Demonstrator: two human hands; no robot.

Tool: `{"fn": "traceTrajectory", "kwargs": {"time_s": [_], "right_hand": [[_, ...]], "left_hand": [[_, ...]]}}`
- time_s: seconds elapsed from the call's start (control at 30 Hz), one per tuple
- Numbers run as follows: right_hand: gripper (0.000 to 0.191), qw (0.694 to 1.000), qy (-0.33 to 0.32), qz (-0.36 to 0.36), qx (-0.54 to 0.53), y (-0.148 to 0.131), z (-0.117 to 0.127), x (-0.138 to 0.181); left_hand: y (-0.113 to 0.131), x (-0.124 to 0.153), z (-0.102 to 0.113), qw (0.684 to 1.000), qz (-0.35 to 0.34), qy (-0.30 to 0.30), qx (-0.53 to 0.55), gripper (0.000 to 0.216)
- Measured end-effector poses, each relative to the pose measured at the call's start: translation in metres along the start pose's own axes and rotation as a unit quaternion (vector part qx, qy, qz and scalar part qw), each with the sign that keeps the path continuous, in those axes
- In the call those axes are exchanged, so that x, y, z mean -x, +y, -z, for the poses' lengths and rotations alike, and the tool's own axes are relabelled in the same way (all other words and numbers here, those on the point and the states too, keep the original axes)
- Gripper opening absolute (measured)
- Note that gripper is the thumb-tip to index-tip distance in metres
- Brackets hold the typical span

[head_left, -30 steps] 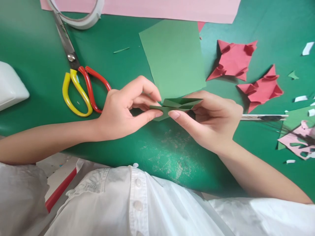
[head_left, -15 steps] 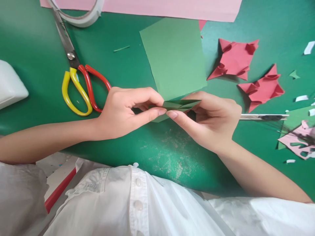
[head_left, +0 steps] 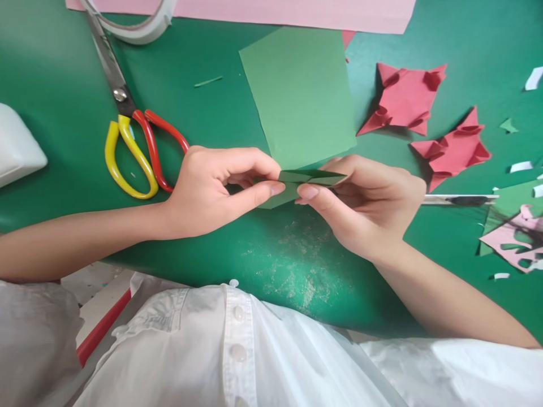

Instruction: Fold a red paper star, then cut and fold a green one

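A piece of folded green paper [head_left: 309, 177] is held between my two hands above the green table. My left hand [head_left: 224, 189] pinches its left part between thumb and fingers. On the right side, my right hand [head_left: 369, 203] grips the paper, its thumb lying along the near edge and its fingers partly hidden behind. Just beyond the hands lies a flat green paper sheet [head_left: 303, 96]. Scissors with yellow and red handles [head_left: 150, 147] rest at the left, close to my left hand. Two folded red paper shapes [head_left: 409, 97] sit to the right of the sheet.
A tape roll [head_left: 148, 31] touches the scissor blades. Pink paper [head_left: 297, 12] spans the far edge, and a white object [head_left: 19, 147] stands far left. A thin cutter-like tool [head_left: 460, 200], cut pink paper [head_left: 511, 240] and several scraps lie right of my right hand.
My right hand has shifted slightly right, and its thumb has slid right along the paper's near edge. The left hand keeps its pinch.
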State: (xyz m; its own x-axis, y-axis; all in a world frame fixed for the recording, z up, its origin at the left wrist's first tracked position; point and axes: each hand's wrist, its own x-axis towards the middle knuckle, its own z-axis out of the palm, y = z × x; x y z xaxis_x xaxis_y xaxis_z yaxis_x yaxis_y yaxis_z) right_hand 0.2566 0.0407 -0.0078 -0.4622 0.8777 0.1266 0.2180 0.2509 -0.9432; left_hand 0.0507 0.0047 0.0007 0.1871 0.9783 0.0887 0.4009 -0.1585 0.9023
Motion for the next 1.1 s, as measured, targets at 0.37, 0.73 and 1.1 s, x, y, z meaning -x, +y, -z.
{"fn": "traceTrajectory", "kwargs": {"time_s": [0.37,0.73,1.1], "right_hand": [[0.024,0.999,-0.013,-0.005,-0.035,-0.0034,0.0003,-0.0022],[0.024,0.999,-0.019,0.013,-0.026,-0.0031,0.0007,-0.0025],[0.033,0.993,-0.048,0.082,0.076,-0.0016,-0.0011,-0.0043]], "left_hand": [[0.0020,-0.0007,0.0028,0.998,0.024,-0.018,0.058,0.015],[-0.0043,-0.0008,-0.0005,0.998,-0.047,-0.031,0.005,0.004],[-0.0057,0.0002,0.0032,0.999,-0.010,-0.027,0.032,0.007]]}}
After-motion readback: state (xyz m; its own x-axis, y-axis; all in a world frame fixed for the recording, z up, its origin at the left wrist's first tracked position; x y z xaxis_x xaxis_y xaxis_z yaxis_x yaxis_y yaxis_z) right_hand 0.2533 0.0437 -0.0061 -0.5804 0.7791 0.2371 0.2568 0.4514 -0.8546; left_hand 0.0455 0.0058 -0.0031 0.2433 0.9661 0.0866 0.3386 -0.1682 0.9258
